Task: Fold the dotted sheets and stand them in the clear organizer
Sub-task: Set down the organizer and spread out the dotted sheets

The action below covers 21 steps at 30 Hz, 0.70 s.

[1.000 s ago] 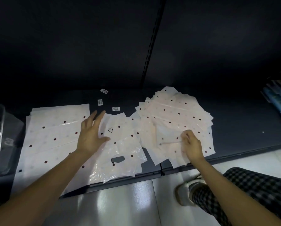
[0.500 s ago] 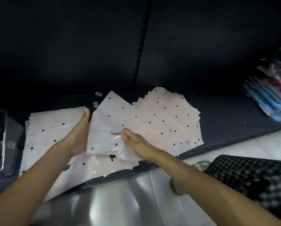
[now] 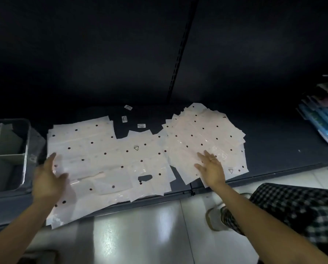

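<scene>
White sheets with dark dots cover a dark shelf. A fanned stack lies on the right. More sheets are spread flat in the middle, overlapping one another. My left hand hovers with fingers spread at the left edge of the spread sheets, thumb over them; whether it touches them I cannot tell. My right hand rests flat, fingers straight, on the lower part of the fanned stack. The clear organizer, with grey dividers inside, stands at the far left of the shelf.
Three small white labels lie on the shelf behind the sheets. Blue and pink packets are stacked at the far right. The shelf's front edge runs above a glossy floor; my checked trouser leg and shoe are at lower right.
The sheet held up in both hands half a second ago now lies flat on the middle spread. My right hand has moved back to the fanned stack; my left has opened at the spread's left edge.
</scene>
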Each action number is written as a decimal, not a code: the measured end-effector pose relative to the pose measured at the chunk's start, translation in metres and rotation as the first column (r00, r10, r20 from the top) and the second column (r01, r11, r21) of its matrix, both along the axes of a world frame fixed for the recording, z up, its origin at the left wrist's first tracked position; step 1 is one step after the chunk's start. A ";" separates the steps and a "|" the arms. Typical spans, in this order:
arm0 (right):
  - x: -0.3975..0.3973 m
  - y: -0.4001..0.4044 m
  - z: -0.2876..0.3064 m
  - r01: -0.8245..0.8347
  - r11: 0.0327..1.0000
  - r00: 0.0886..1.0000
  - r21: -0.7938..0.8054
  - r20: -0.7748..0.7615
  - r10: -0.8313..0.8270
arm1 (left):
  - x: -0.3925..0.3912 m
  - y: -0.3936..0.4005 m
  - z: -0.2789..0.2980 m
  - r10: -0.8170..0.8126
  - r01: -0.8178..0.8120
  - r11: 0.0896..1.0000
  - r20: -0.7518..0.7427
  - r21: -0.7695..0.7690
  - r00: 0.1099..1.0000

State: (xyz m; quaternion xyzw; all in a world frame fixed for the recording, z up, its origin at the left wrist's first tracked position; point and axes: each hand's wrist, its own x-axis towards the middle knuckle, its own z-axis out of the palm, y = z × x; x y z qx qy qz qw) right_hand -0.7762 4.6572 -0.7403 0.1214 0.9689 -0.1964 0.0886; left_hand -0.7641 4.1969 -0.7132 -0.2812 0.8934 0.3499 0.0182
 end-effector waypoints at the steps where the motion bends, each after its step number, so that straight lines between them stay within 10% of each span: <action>1: 0.001 0.001 -0.001 0.033 0.997 0.996 -0.068 -0.085 -0.038 | 0.004 0.000 -0.002 -0.041 0.041 0.994 0.011 -0.101 0.999; 6: -0.008 -0.006 0.011 0.230 0.962 0.941 -0.149 -0.220 -0.259 | 0.019 0.020 0.000 -0.580 0.573 0.726 0.109 -0.379 0.807; 13: -0.026 -0.038 0.046 0.166 0.967 0.931 -0.194 -0.294 -0.218 | 0.021 0.020 -0.006 -0.735 0.820 0.459 0.372 -0.342 0.567; 17: -0.020 -0.097 0.049 -0.371 0.928 0.901 -0.036 -0.257 0.350 | 0.022 0.002 0.005 -0.624 0.578 0.737 -0.022 -0.350 0.781; 21: 0.005 -0.131 0.031 -0.656 0.753 0.755 -0.060 -0.069 0.652 | 0.011 -0.029 0.001 -0.558 0.575 0.806 0.147 -0.136 0.817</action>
